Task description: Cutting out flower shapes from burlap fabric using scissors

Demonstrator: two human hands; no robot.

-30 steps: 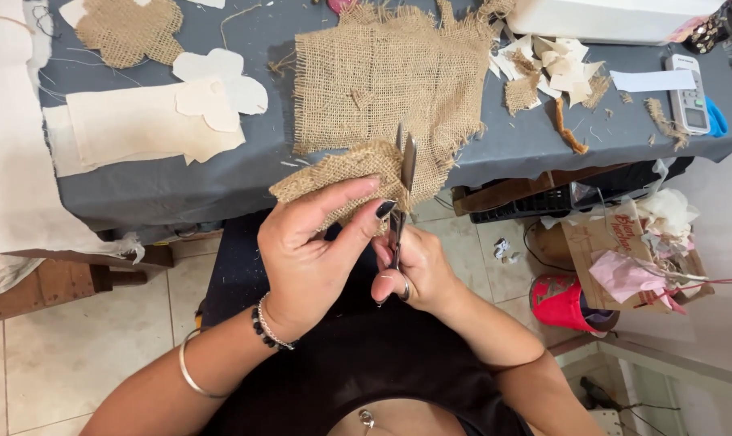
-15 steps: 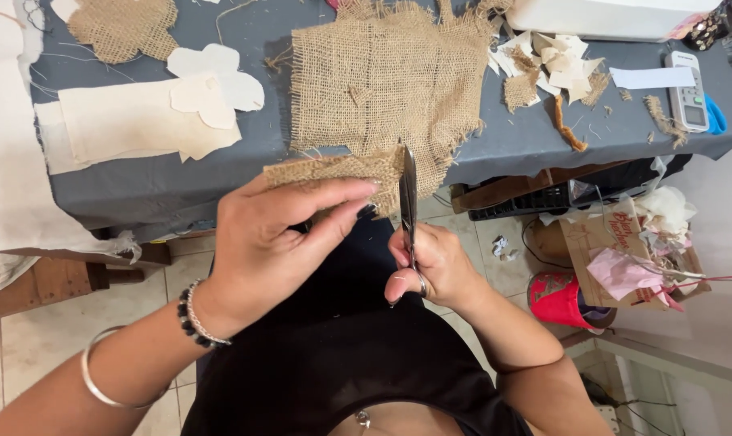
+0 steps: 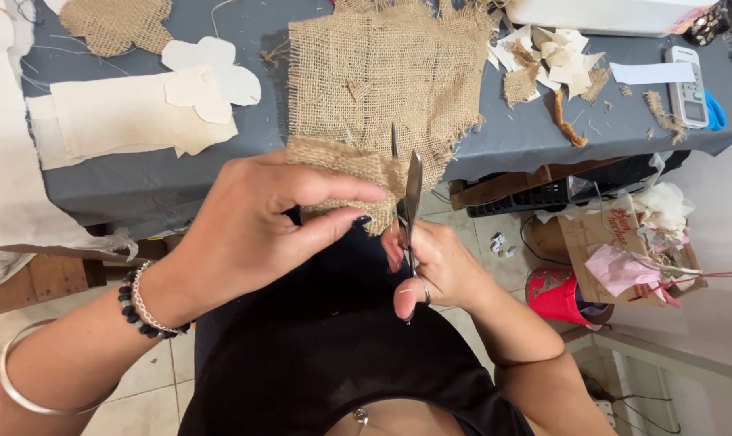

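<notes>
Your folded burlap piece (image 3: 342, 165) is coarse, loose-woven and tan, frayed along its edges; it hangs off the near edge of the table (image 3: 592, 129), joined to the larger burlap sheet (image 3: 382, 73) spread on the grey cloth. Your left hand (image 3: 253, 234) pinches the fold between thumb and fingers, closed firmly on it. Your right hand (image 3: 435, 266) grips the scissors (image 3: 406, 202), fingers through the handles; the steel blades point up, parted slightly, right beside the fold's right edge. Whether they touch the weave is hard to make out. Cream fabric cut-outs (image 3: 140, 117) lie at the left, paper scraps (image 3: 556, 52) at the far right.
</notes>
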